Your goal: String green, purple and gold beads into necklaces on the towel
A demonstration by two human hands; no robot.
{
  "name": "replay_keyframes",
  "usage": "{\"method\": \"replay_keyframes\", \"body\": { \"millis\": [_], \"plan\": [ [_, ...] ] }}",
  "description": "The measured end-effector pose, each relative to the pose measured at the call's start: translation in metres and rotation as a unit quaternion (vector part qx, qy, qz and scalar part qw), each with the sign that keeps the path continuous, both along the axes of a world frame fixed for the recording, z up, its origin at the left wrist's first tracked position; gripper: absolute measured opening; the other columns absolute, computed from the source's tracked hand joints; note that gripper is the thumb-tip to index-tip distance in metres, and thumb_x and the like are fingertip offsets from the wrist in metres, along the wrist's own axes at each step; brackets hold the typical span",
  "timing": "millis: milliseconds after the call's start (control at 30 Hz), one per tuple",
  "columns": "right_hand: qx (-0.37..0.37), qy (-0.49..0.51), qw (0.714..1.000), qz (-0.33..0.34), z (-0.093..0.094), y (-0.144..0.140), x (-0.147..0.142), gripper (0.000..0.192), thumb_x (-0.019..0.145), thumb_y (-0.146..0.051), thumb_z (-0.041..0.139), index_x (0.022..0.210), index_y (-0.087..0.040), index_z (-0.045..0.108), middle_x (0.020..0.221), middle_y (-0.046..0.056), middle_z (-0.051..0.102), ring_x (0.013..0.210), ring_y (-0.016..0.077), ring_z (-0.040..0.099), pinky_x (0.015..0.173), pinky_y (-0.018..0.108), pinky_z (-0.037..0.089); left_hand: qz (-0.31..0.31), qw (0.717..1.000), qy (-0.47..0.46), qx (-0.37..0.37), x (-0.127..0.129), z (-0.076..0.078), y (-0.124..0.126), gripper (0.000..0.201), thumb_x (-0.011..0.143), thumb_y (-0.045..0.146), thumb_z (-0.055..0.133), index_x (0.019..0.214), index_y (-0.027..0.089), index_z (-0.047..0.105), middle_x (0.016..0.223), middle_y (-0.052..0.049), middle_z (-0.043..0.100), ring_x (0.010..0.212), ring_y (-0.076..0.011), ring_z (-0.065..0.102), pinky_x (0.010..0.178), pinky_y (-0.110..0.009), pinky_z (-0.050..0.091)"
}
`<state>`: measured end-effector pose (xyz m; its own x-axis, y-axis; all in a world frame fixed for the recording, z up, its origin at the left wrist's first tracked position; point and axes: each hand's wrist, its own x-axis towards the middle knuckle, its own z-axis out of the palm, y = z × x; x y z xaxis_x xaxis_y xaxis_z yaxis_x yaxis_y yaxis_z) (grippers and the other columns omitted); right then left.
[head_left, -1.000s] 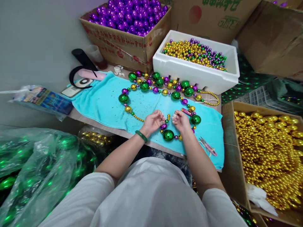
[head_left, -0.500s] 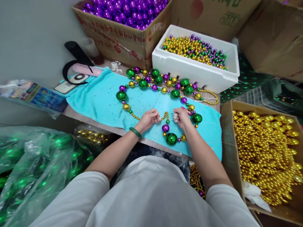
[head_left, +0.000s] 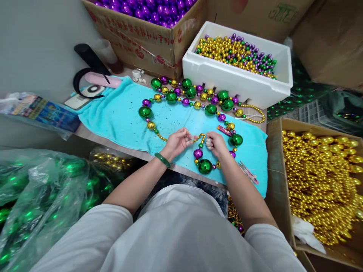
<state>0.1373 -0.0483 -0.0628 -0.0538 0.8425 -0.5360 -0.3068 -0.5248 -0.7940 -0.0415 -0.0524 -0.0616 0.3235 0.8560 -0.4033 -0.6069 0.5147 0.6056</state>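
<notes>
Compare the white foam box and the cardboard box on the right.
Material: the foam box is white foam; the cardboard box is brown card.
Contents: the foam box shows gold, purple and green beads; the cardboard box's beads show gold.
Place: the foam box is behind the towel; the cardboard box is right of it.
Shared: both open-topped.

Shiny multicoloured bead strand [head_left: 210,110], looped on towel [head_left: 121,113], ends unclear.

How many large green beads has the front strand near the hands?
5: on the strand, one large green bead at left, one and another along the far side, one at right, one at the near side. The right forearm may hide others.
</notes>
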Motion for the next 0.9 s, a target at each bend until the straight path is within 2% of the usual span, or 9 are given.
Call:
{"method": "replay_keyframes", "body": {
  "millis": [100, 200, 300, 367, 433, 500, 633, 733, 900],
  "plan": [
    [0.001, -0.006, 1.000, 0.009, 0.001, -0.001, -0.002, 0.031, 0.060, -0.025, 0.062, 0.064, -0.024, 0.031, 0.042, -0.013, 0.025, 0.033, 0.0031, 0.021, 0.032, 0.016, 0.011, -0.022, 0.998, 0.054, 0.038, 0.000, 0.000, 0.001, 0.018, 0.076, 0.024, 0.067, 0.073, 0.016, 0.050, 0.064, 0.003, 0.057, 0.055, -0.0102, 0.060, 0.048, -0.020, 0.043],
    [0.008, -0.014, 1.000, 0.016, 0.006, -0.001, -0.003, 0.028, 0.061, -0.026, 0.062, 0.064, -0.023, 0.034, 0.042, -0.013, 0.025, 0.033, 0.0036, 0.021, 0.032, 0.017, 0.011, -0.105, 0.967, 0.213, 0.097, 0.000, 0.000, -0.001, 0.015, 0.076, 0.026, 0.065, 0.072, 0.015, 0.057, 0.068, -0.001, 0.062, 0.054, -0.0099, 0.057, 0.049, -0.021, 0.042],
    [0.018, -0.032, 0.999, 0.022, 0.008, -0.001, -0.007, 0.023, 0.061, -0.026, 0.061, 0.062, -0.022, 0.038, 0.041, -0.012, 0.028, 0.033, 0.0040, 0.022, 0.033, 0.018, 0.011, -0.199, 0.881, 0.392, 0.176, 0.001, -0.003, -0.007, 0.015, 0.078, 0.022, 0.060, 0.065, 0.014, 0.061, 0.056, 0.001, 0.058, 0.053, -0.0106, 0.052, 0.055, -0.023, 0.041],
    [0.037, -0.062, 0.997, 0.030, 0.008, -0.002, -0.012, 0.019, 0.060, -0.024, 0.061, 0.059, -0.021, 0.042, 0.040, -0.011, 0.033, 0.034, 0.0042, 0.025, 0.033, 0.019, 0.013, -0.221, 0.803, 0.493, 0.251, 0.004, -0.005, -0.011, 0.019, 0.079, 0.019, 0.058, 0.061, 0.015, 0.062, 0.054, 0.001, 0.057, 0.056, -0.0120, 0.052, 0.060, -0.025, 0.040],
    [0.074, -0.104, 0.991, 0.041, 0.006, -0.003, -0.016, 0.016, 0.062, -0.023, 0.059, 0.056, -0.020, 0.044, 0.040, -0.009, 0.037, 0.036, 0.0046, 0.028, 0.034, 0.019, 0.018, -0.221, 0.737, 0.557, 0.314, 0.007, -0.006, -0.014, 0.019, 0.080, 0.017, 0.057, 0.063, 0.015, 0.065, 0.062, -0.002, 0.064, 0.065, -0.0145, 0.056, 0.068, -0.026, 0.042],
    [0.108, -0.137, 0.984, 0.048, 0.006, -0.004, -0.017, 0.016, 0.064, -0.024, 0.058, 0.055, -0.020, 0.046, 0.041, -0.008, 0.038, 0.037, 0.0052, 0.031, 0.036, 0.019, 0.021, -0.226, 0.698, 0.585, 0.345, 0.011, -0.006, -0.016, 0.018, 0.082, 0.016, 0.056, 0.071, 0.015, 0.070, 0.076, -0.005, 0.071, 0.076, -0.0174, 0.061, 0.076, -0.028, 0.044],
    [0.112, -0.133, 0.984, 0.035, 0.007, -0.004, -0.012, 0.017, 0.065, -0.027, 0.058, 0.056, -0.020, 0.045, 0.043, -0.009, 0.037, 0.037, 0.0049, 0.029, 0.036, 0.019, 0.020, -0.254, 0.656, 0.602, 0.378, 0.016, -0.007, -0.016, 0.020, 0.085, 0.012, 0.052, 0.081, 0.014, 0.072, 0.092, -0.009, 0.074, 0.090, -0.0200, 0.064, 0.084, -0.029, 0.045],
    [0.086, -0.119, 0.989, 0.024, 0.006, -0.004, -0.008, 0.018, 0.065, -0.028, 0.059, 0.058, -0.021, 0.043, 0.043, -0.010, 0.034, 0.035, 0.0046, 0.027, 0.034, 0.019, 0.018, -0.264, 0.629, 0.598, 0.420, 0.017, -0.009, -0.016, 0.021, 0.088, 0.014, 0.050, 0.083, 0.015, 0.070, 0.091, -0.007, 0.072, 0.088, -0.0192, 0.063, 0.083, -0.029, 0.046],
    [0.043, -0.105, 0.994, -0.010, 0.001, -0.006, -0.002, 0.018, 0.062, -0.027, 0.059, 0.062, -0.022, 0.041, 0.040, -0.012, 0.030, 0.033, 0.0047, 0.024, 0.031, 0.018, 0.015, -0.231, 0.592, 0.626, 0.452, 0.016, -0.012, -0.020, 0.022, 0.090, 0.014, 0.046, 0.080, 0.015, 0.066, 0.085, -0.007, 0.066, 0.082, -0.0179, 0.059, 0.077, -0.029, 0.045]
  ]
}}
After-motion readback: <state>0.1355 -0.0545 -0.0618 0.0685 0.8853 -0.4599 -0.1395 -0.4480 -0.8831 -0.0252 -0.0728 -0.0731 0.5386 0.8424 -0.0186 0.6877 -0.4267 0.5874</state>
